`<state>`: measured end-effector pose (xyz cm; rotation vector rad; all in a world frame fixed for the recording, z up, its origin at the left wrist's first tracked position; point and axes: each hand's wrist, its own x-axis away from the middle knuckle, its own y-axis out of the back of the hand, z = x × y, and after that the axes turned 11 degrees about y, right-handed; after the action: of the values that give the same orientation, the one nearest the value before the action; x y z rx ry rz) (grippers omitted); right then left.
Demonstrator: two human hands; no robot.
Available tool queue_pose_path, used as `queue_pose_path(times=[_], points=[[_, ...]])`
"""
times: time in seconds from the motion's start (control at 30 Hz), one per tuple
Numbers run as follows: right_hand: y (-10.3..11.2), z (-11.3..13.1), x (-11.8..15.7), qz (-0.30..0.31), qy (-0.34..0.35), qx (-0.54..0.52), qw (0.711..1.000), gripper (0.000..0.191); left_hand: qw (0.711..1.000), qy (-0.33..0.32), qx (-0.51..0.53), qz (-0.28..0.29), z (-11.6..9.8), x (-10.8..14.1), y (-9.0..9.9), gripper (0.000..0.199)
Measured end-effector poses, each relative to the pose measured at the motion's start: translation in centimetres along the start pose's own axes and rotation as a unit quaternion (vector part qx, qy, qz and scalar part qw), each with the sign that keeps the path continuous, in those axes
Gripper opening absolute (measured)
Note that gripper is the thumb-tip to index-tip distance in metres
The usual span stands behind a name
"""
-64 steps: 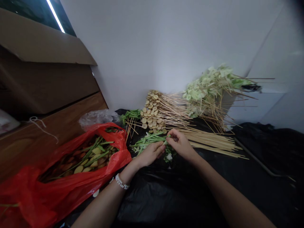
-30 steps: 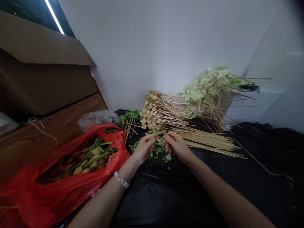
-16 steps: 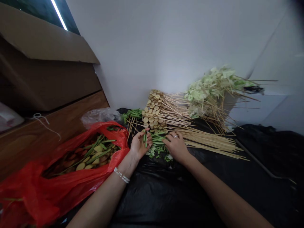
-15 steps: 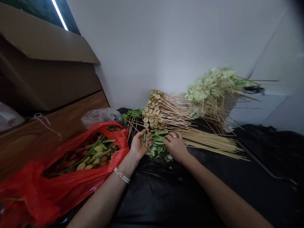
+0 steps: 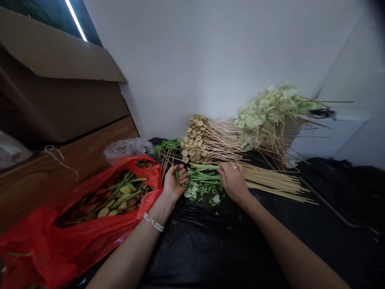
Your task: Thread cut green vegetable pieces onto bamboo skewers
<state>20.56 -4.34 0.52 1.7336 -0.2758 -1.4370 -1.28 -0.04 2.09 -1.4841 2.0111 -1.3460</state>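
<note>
Curled at the left of a pile of green beans (image 5: 203,175), my left hand (image 5: 175,181) is closed around green bean pieces (image 5: 179,176). My right hand (image 5: 235,181) is at the pile's right side, its fingers pinched on the end of a long green bean (image 5: 206,166). Short cut green pieces (image 5: 207,188) and a few pale bits lie just in front of the pile. Behind it are stacked skewers of potato slices (image 5: 195,140), their sticks pointing right. Bare wooden skewers (image 5: 273,180) lie beyond my right hand.
A red plastic bag (image 5: 120,228) with potato slices and long green pieces stands open at the left. Skewered cabbage leaves (image 5: 264,106) are heaped at the back right. Skewered greens (image 5: 170,144), a clear plastic bag (image 5: 128,148) and a cardboard box (image 5: 66,100) are at the back left.
My right hand has moved right, from the middle of the bean pile to its right end. My left hand has shifted slightly left, still holding the bean pieces.
</note>
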Motion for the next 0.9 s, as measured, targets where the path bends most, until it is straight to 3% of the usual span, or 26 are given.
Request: queue_pose_path(times=[0.13, 0.27, 0.43, 0.5, 0.63, 0.77, 0.9], points=[[0.5, 0.3, -0.1, -0.070, -0.016, -0.010, 0.997, 0.022, 0.982, -0.046, -0.183, -0.011, 1.5, 0.1, -0.3, 0.022], [0.4, 1.9, 0.1, -0.038, 0.045, -0.018, 0.998, 0.024, 0.933, -0.046, -0.355, 0.026, 3.5, 0.3, -0.5, 0.035], [0.4, 3.4, 0.4, 0.015, 0.127, -0.039, 0.991, 0.025, 0.939, -0.029, -0.339, 0.044, 3.6, 0.6, -0.6, 0.039], [0.6, 3.3, 0.3, -0.003, 0.106, -0.073, 0.992, 0.026, 0.944, -0.019, -0.327, 0.043, 3.3, 0.6, -0.8, 0.037], [0.7, 2.8, 0.1, -0.043, -0.008, -0.167, 0.985, 0.028, 0.942, -0.003, -0.332, 0.048, 3.2, 0.7, -1.0, 0.028], [-0.1, 2.6, -0.1, 0.011, -0.124, -0.324, 0.938, 0.028, 0.933, 0.043, -0.349, 0.071, 3.3, 1.1, -1.2, 0.020], [0.1, 3.2, -0.4, 0.061, -0.182, -0.522, 0.831, 0.030, 0.899, 0.085, -0.414, 0.116, 3.4, 1.7, -1.4, 0.018]])
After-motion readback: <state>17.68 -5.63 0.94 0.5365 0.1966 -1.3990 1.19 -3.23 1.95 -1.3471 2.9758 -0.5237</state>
